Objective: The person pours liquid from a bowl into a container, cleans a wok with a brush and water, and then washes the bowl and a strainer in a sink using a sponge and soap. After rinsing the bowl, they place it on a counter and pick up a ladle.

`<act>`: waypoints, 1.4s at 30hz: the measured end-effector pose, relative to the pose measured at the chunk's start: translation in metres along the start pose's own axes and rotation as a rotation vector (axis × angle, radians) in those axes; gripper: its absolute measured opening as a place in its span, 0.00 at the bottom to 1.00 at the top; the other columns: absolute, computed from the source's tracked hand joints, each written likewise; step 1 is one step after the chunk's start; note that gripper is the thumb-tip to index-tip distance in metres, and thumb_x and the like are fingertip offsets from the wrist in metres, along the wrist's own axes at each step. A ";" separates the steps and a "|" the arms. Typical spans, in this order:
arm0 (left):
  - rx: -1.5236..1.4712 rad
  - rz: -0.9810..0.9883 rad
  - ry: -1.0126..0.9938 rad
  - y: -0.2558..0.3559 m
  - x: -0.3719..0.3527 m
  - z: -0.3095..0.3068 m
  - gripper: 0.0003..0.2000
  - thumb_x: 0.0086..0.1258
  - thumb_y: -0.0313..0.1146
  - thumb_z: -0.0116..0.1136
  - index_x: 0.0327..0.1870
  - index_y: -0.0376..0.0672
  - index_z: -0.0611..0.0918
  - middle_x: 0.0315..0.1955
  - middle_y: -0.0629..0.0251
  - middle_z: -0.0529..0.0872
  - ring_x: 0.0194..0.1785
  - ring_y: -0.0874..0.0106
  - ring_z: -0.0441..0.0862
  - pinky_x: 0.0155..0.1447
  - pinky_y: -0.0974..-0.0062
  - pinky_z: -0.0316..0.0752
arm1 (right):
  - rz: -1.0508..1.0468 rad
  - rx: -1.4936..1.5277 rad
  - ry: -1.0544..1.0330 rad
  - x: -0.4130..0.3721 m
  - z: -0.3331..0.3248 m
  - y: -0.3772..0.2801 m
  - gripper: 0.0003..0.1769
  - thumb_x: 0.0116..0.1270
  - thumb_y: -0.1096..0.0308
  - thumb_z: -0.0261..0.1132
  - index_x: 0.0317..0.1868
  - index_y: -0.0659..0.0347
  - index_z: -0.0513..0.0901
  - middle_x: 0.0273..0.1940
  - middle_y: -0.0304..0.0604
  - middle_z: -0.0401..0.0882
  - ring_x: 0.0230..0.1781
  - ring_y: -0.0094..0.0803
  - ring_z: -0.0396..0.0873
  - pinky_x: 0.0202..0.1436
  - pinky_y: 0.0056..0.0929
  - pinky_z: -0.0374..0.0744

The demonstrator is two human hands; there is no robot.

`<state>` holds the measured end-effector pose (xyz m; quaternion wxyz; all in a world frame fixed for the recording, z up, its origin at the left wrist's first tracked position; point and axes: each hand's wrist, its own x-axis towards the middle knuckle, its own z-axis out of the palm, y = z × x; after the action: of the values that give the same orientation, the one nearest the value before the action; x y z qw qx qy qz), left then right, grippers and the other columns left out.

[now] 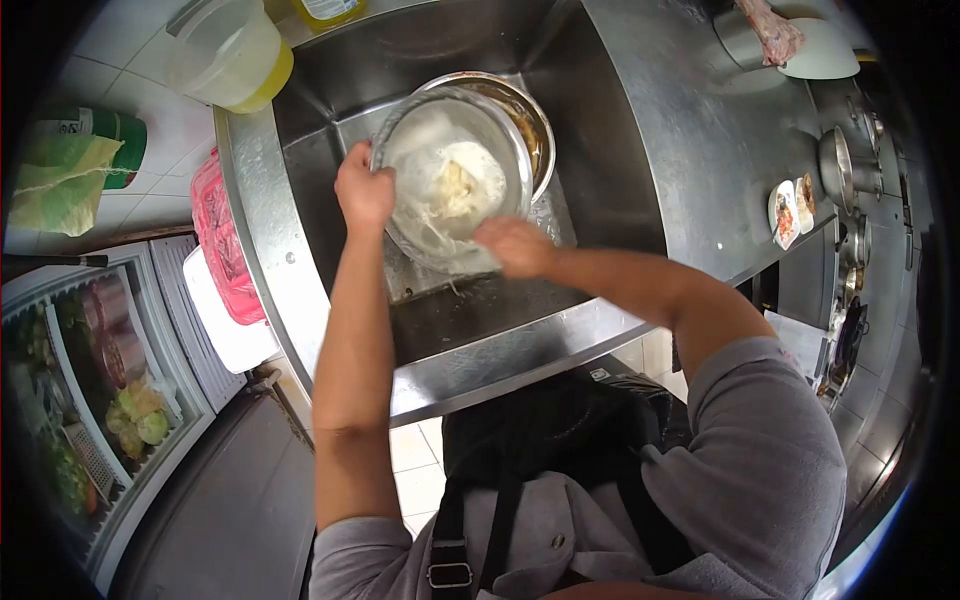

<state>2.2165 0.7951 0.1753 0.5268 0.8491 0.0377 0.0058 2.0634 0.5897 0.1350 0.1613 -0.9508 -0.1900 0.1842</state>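
Note:
My left hand [366, 190] is closed on the left rim of a round, see-through bowl [412, 125], tilted over the sink. Inside the bowl lie cloudy liquid and pale, whitish pieces [457, 185], smeared by motion. My right hand [513, 246] is at the bowl's lower right edge; its fingers are blurred, so their grip cannot be made out. Partly hidden behind the bowl, a steel bowl [545, 150] with brownish residue stands in the sink. Some liquid strands hang below the near rim.
The steel sink [620, 150] has a raised front edge. A clear tub with yellow liquid [265, 85] stands at its upper left corner, and a pink plastic bag [215, 240] hangs left. Right on the counter are a small dish [786, 215] and a piece of meat [775, 35].

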 end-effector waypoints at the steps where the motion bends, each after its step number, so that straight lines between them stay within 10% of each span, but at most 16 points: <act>1: 0.090 0.021 -0.114 0.008 0.005 0.002 0.10 0.53 0.22 0.57 0.38 0.35 0.80 0.38 0.48 0.87 0.46 0.51 0.85 0.53 0.61 0.76 | -0.106 -0.192 -0.181 0.001 -0.012 0.024 0.24 0.61 0.66 0.66 0.58 0.54 0.75 0.53 0.45 0.78 0.59 0.43 0.75 0.61 0.44 0.72; 8: 0.234 0.154 -0.233 0.008 -0.007 0.021 0.18 0.55 0.25 0.63 0.49 0.33 0.79 0.51 0.41 0.79 0.57 0.50 0.78 0.61 0.65 0.71 | 0.167 0.289 -0.089 0.031 -0.027 -0.048 0.29 0.53 0.75 0.64 0.59 0.58 0.74 0.55 0.49 0.77 0.63 0.49 0.73 0.63 0.44 0.72; 10: 0.319 0.165 0.032 0.013 -0.045 0.037 0.22 0.55 0.22 0.60 0.55 0.33 0.77 0.53 0.44 0.79 0.60 0.50 0.77 0.64 0.66 0.70 | 0.426 0.795 0.087 0.053 -0.046 -0.068 0.29 0.57 0.72 0.63 0.62 0.60 0.72 0.57 0.56 0.76 0.65 0.53 0.71 0.66 0.42 0.71; 13: 0.204 0.201 -0.079 0.024 -0.042 0.028 0.28 0.53 0.17 0.56 0.61 0.33 0.75 0.56 0.44 0.79 0.62 0.46 0.76 0.66 0.62 0.71 | 0.265 0.828 0.412 0.041 -0.008 -0.082 0.30 0.61 0.62 0.68 0.62 0.62 0.72 0.57 0.61 0.75 0.63 0.55 0.73 0.65 0.46 0.73; 17: 0.068 0.085 -0.178 0.023 -0.038 -0.003 0.28 0.53 0.15 0.52 0.60 0.40 0.78 0.48 0.44 0.86 0.54 0.49 0.83 0.57 0.59 0.77 | -0.529 0.197 -0.162 0.002 0.014 0.073 0.33 0.69 0.42 0.60 0.66 0.55 0.73 0.62 0.55 0.73 0.66 0.49 0.70 0.70 0.49 0.66; 20: 0.136 0.034 -0.206 0.027 -0.041 -0.001 0.28 0.53 0.16 0.52 0.60 0.43 0.79 0.47 0.45 0.86 0.54 0.50 0.83 0.58 0.60 0.77 | -0.377 -0.622 -0.239 0.060 -0.022 0.134 0.19 0.71 0.57 0.55 0.56 0.56 0.81 0.60 0.45 0.78 0.62 0.43 0.76 0.65 0.52 0.71; 21: 0.135 0.035 -0.212 0.027 -0.043 0.002 0.28 0.53 0.16 0.52 0.60 0.43 0.79 0.47 0.45 0.86 0.54 0.50 0.83 0.58 0.60 0.77 | 0.125 -0.321 -0.395 0.080 -0.058 0.102 0.15 0.68 0.63 0.55 0.49 0.57 0.83 0.59 0.41 0.79 0.58 0.41 0.80 0.65 0.53 0.70; 22: 0.118 0.052 -0.204 0.027 -0.044 0.004 0.29 0.53 0.16 0.52 0.60 0.43 0.79 0.46 0.45 0.86 0.53 0.51 0.84 0.57 0.60 0.77 | -0.169 -0.494 -0.211 0.082 -0.059 0.105 0.14 0.67 0.66 0.55 0.49 0.57 0.82 0.58 0.43 0.79 0.55 0.42 0.81 0.65 0.48 0.72; 28: 0.060 -0.010 -0.208 0.030 -0.049 0.006 0.28 0.54 0.16 0.52 0.60 0.45 0.80 0.44 0.47 0.87 0.45 0.54 0.87 0.52 0.65 0.78 | 0.138 -0.059 0.299 0.050 0.088 0.046 0.15 0.63 0.71 0.58 0.50 0.63 0.79 0.53 0.56 0.80 0.54 0.50 0.79 0.60 0.44 0.75; 30: 0.014 0.040 -0.119 0.016 -0.052 0.019 0.26 0.54 0.17 0.53 0.58 0.44 0.80 0.43 0.50 0.88 0.44 0.58 0.87 0.52 0.67 0.78 | 0.168 0.265 -0.050 0.069 0.069 -0.003 0.16 0.59 0.72 0.62 0.48 0.66 0.79 0.50 0.62 0.79 0.51 0.56 0.78 0.59 0.48 0.75; 32: -0.103 0.037 -0.076 0.011 -0.055 0.024 0.15 0.53 0.17 0.53 0.43 0.35 0.81 0.37 0.57 0.88 0.40 0.68 0.85 0.49 0.72 0.77 | 0.165 0.438 0.217 0.121 0.079 -0.004 0.17 0.58 0.74 0.58 0.49 0.61 0.79 0.52 0.62 0.77 0.57 0.55 0.75 0.57 0.46 0.77; 34: -0.130 -0.112 -0.054 0.004 -0.051 0.021 0.11 0.53 0.16 0.53 0.38 0.36 0.79 0.30 0.61 0.85 0.35 0.73 0.80 0.44 0.73 0.75 | -0.073 0.358 0.553 0.157 0.060 0.030 0.17 0.58 0.73 0.59 0.50 0.60 0.79 0.51 0.63 0.77 0.54 0.56 0.76 0.54 0.49 0.76; 37: -0.095 -0.105 -0.025 0.001 -0.050 0.014 0.11 0.52 0.16 0.54 0.37 0.37 0.79 0.28 0.64 0.83 0.33 0.75 0.78 0.42 0.74 0.74 | 0.187 0.029 0.628 0.136 0.019 0.058 0.18 0.60 0.71 0.59 0.51 0.59 0.79 0.52 0.61 0.78 0.55 0.57 0.75 0.57 0.49 0.75; 42: -0.086 -0.066 0.084 -0.007 -0.049 0.025 0.15 0.53 0.18 0.56 0.43 0.37 0.81 0.34 0.58 0.87 0.39 0.68 0.84 0.48 0.72 0.76 | 0.236 0.072 -0.095 0.082 0.065 0.020 0.24 0.55 0.71 0.67 0.55 0.60 0.79 0.53 0.57 0.79 0.57 0.51 0.77 0.59 0.43 0.77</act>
<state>2.1682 0.7727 0.1594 0.5606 0.8231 0.0873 0.0255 2.1131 0.6227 0.0465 0.1633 -0.9503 -0.0776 0.2535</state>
